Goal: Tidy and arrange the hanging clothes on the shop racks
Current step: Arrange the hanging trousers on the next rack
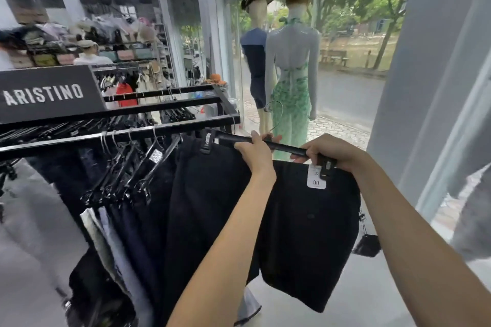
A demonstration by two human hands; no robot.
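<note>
Both arms outstretched, left hand [255,152] and right hand [333,152] clenched.

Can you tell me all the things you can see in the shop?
Clip hanger: one, black, held off the rail.
Trousers: one pair, black, clipped to that hanger.
Size tag: one, white, at the waistband.
Rack: one, black, left, full of dark clothes.
Sign: one, black, white letters, atop the rack.
Mannequins: two, by the window; one in green.
Left hand: grips the hanger bar.
Right hand: holds the hanger's right clip end.
</note>
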